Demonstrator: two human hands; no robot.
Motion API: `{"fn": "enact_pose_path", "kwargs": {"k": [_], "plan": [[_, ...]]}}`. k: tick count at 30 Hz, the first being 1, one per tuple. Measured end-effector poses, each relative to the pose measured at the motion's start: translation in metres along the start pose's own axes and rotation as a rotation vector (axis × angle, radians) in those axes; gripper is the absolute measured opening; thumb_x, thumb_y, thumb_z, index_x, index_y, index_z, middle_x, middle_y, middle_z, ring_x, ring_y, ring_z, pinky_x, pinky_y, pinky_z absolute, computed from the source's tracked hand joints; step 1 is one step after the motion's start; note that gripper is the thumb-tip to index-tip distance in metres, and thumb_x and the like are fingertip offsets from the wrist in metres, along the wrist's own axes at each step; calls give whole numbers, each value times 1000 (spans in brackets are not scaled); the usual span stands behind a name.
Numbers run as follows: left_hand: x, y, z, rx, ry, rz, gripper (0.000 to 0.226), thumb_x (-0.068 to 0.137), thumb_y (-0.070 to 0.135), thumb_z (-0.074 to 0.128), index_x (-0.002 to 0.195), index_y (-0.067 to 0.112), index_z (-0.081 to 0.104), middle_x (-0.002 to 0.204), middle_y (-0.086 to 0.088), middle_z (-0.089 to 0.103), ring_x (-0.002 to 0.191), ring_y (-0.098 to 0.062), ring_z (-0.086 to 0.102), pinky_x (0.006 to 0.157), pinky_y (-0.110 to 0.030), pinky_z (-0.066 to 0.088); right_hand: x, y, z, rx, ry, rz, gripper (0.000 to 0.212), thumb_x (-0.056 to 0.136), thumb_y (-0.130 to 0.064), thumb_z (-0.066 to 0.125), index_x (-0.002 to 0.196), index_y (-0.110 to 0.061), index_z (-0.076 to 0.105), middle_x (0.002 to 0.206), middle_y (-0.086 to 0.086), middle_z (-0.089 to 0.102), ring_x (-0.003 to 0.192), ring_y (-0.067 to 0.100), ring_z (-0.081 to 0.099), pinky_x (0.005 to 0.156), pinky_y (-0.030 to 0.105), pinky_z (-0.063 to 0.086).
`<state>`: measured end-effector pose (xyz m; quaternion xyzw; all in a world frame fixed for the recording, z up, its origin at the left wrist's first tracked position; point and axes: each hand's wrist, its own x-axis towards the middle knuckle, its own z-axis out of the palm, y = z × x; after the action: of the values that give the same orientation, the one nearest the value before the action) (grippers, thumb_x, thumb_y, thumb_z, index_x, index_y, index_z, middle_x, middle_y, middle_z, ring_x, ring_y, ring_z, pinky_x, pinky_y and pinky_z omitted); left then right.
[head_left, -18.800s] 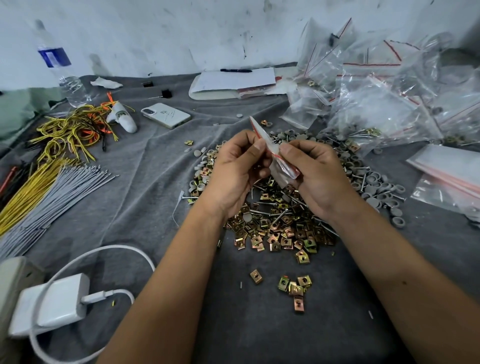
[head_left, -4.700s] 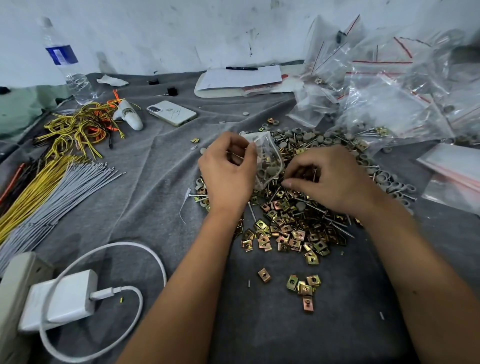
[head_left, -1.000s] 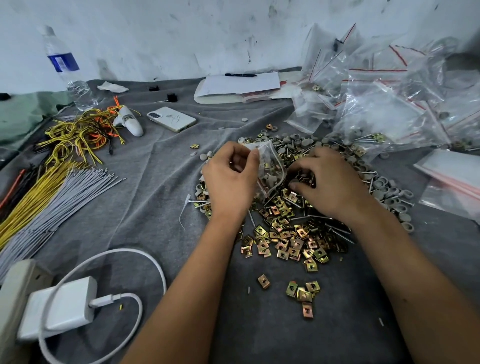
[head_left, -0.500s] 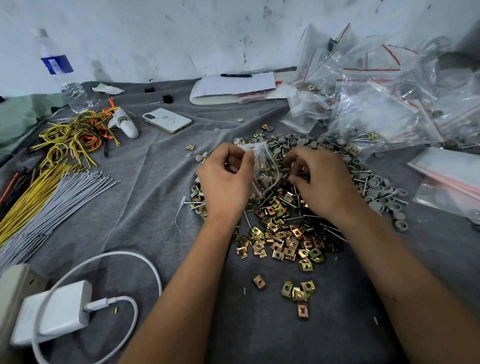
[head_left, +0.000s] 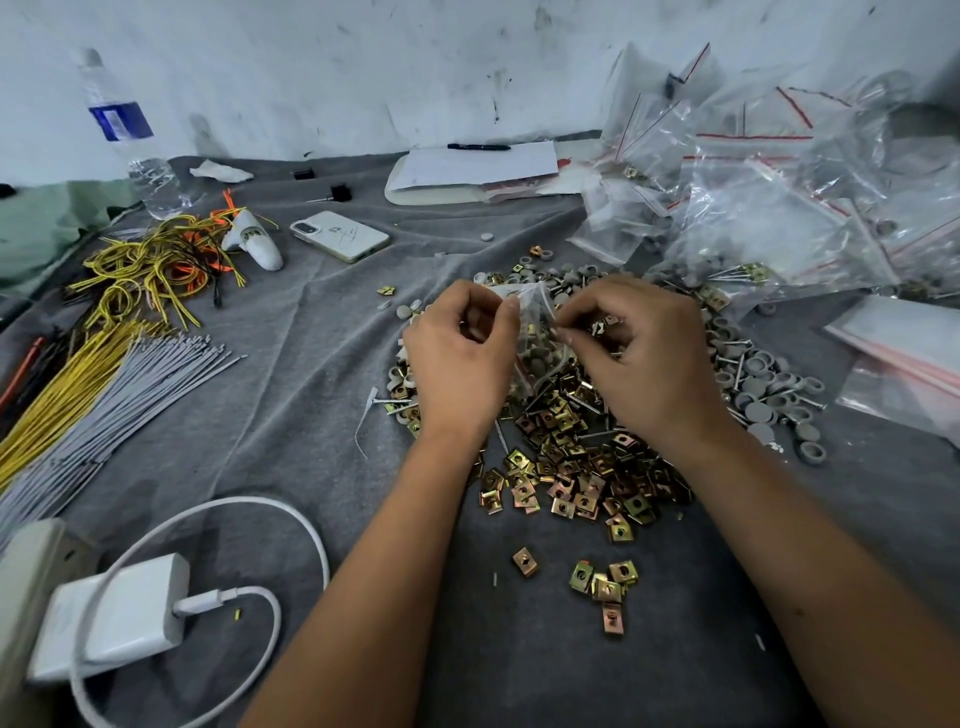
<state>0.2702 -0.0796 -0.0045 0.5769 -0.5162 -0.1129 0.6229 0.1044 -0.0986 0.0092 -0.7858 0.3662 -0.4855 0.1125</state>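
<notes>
Right hand (head_left: 644, 358) lifted off the clip pile (head_left: 576, 467) at frame centre, pinching one brass clip nut (head_left: 600, 326), left hand (head_left: 462, 358) pinching the small clear bag (head_left: 535, 332) by its rim

No legible wording: the blue label (head_left: 120, 120) on the far-left water bottle (head_left: 150, 176) and the marks on the phone (head_left: 340, 235) are too blurred to read.

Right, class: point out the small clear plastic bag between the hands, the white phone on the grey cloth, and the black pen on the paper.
small clear plastic bag (head_left: 533, 312): head view, upper film.
white phone (head_left: 340, 241): head view, back's middle.
black pen (head_left: 479, 147): head view, mid-barrel.
</notes>
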Motion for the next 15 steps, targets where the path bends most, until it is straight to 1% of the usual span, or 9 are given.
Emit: {"fn": "enact_pose_path", "kwargs": {"k": [2,4,7,11,13,15], "plan": [[0,1,0,0,4,-10,15,91,19,75,78,13,69,56,21,56,52,-1,50,51,-12,37,1,2,-2,-5,37,16,12,86,-5,78,96,-11,76,94,-4,72,89,8,67,77,28,58],[-1,2,1,-5,3,-16,15,92,19,75,79,13,70,57,21,56,52,0,51,51,-11,37,2,2,-4,-6,73,37,12,87,-4,76,97,-11,75,93,-4,72,87,7,67,77,23,57],[-1,2,1,-7,2,-19,15,92,19,74,79,15,70,58,21,57,52,0,51,51,-11,37,2,3,-4,-5,91,68,10,90,-8,73,99,-11,74,92,-4,72,84,5,67,74,15,54],[0,3,1,-10,9,-35,16,93,17,73,78,16,69,55,21,54,51,-1,49,50,-11,36,3,6,-4,-1,72,135,9,91,-14,74,100,-15,73,85,-12,67,79,-4,63,67,7,47],[0,4,0,-22,8,-54,16,94,16,73,78,15,69,54,21,52,51,-1,48,50,-12,36,2,10,-5,-28,16,164,6,92,-18,74,98,-18,74,81,-14,66,76,-5,62,66,11,47],[0,7,-2,-52,1,-80,17,95,14,73,78,14,69,52,20,52,51,-1,48,50,-13,36,1,13,-4,-62,-74,182,7,92,-25,75,95,-18,75,80,-9,69,73,-1,63,66,22,51]]}}
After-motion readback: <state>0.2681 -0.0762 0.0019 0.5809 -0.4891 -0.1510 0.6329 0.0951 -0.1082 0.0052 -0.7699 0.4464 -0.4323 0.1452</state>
